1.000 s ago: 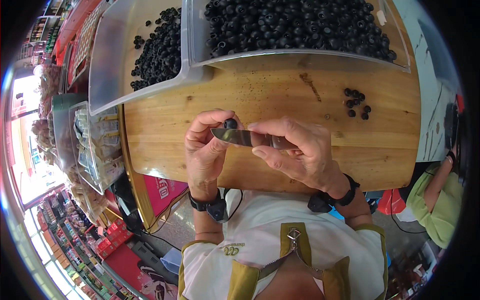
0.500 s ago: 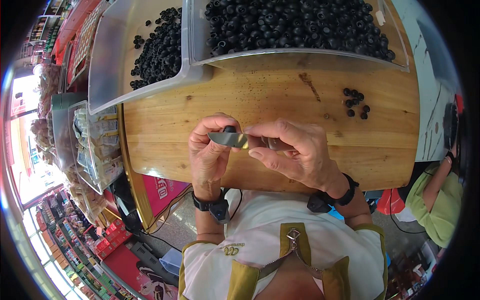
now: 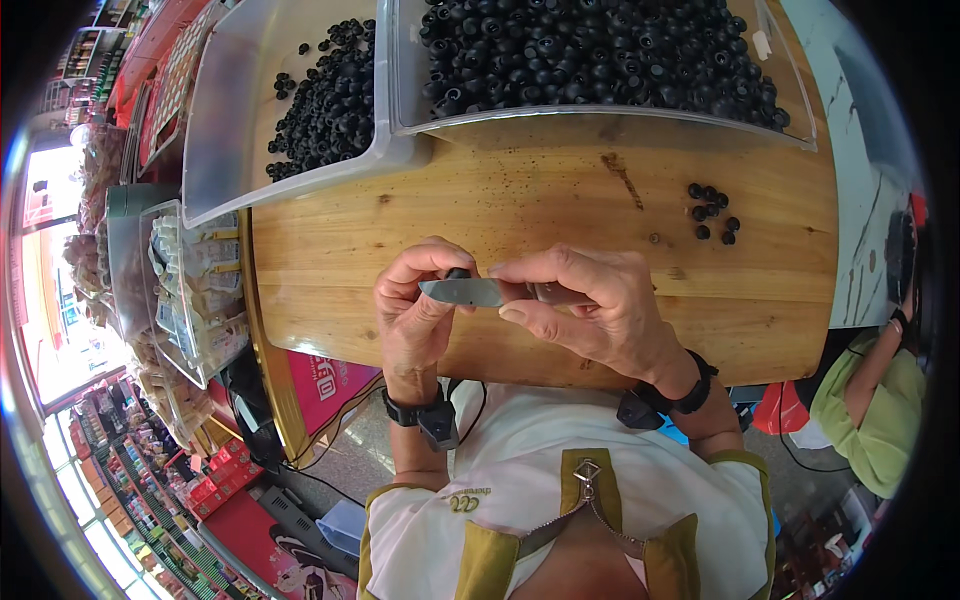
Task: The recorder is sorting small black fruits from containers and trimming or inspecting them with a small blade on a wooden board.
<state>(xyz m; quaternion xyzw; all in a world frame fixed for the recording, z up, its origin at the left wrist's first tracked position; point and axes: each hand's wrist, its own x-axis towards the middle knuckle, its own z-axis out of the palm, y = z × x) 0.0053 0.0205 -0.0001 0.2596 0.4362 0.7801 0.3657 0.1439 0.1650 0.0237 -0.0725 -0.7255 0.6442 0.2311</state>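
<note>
Over the near part of the table, my left hand (image 3: 408,312) pinches a small round black plastic piece (image 3: 457,273) between thumb and fingers. A short-bladed knife (image 3: 465,292) is in my right hand (image 3: 605,300), gripped by its dark handle with the blade pointing left. The blade lies across the near side of the black piece and partly hides it; whether the edge touches it I cannot tell. Several similar black pieces (image 3: 712,206) rest on the wood to the right, beyond my right hand.
A translucent bin (image 3: 285,197) with a heap of small black pieces stands at the far left of the wooden table (image 3: 520,190). Beside it, a wider clear bin (image 3: 610,112) holds many more. Bagged goods (image 3: 210,290) sit off the left edge. Another person's green sleeve (image 3: 880,420) shows at right.
The knife blade has turned a little, losing its bright reflection, and less of the black piece shows above it. Both hands keep their grips; the whole view has shifted slightly.
</note>
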